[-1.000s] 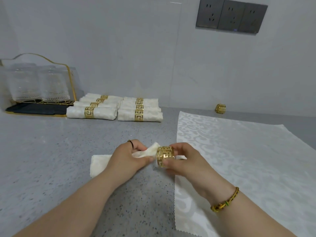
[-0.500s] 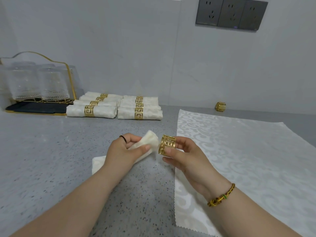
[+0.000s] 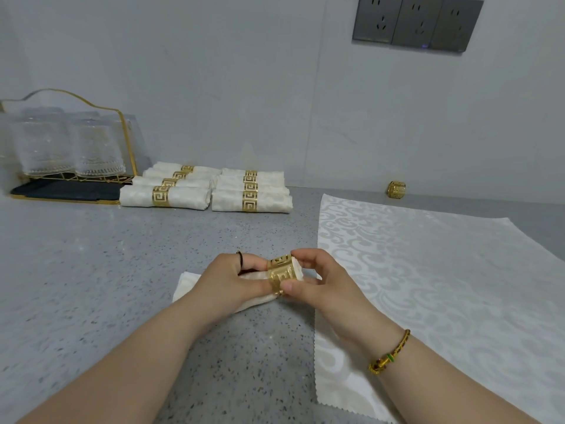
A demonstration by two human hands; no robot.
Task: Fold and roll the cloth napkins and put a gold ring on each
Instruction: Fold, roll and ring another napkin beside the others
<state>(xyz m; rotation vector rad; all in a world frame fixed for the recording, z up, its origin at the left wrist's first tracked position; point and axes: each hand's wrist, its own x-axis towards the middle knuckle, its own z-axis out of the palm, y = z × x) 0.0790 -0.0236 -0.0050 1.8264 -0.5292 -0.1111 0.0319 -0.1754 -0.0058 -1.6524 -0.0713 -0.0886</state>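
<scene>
So the rolled napkin [image 3: 191, 284] is just off the left edge of the flat napkin [image 3: 428, 286], which lies spread out on the counter [image 3: 91, 270]. The left hand [image 3: 229, 280] has its fingers wrapped round the middle of the roll. The right hand [image 3: 324, 283], right at that same left edge, pinches the gold ring [image 3: 281, 275] between thumb and fingertips. The ring is already over the near end of the roll, and a bit of white cloth pokes out of it on the flat-napkin side.

Handling-wise, my read is that the roll is soft and light and will loosen the second you let go, so grip it close behind the ring and keep it squeezed tight. The ring looks like thin, stiff cut-out metal. It's probably a bit slick, and the fretwork edges could snag the weave. I'd hold it by the outer band, not through the holes, and slide it straight toward the middle of the roll — twisting would likely bunch the cloth.

Beyond the flat napkin's far left corner sit the finished rolls [image 3: 214, 191], each ringed around the middle, so that's the target look. One spare ring [image 3: 396, 189] sits just past the flat napkin's far edge, near the wall.
</scene>
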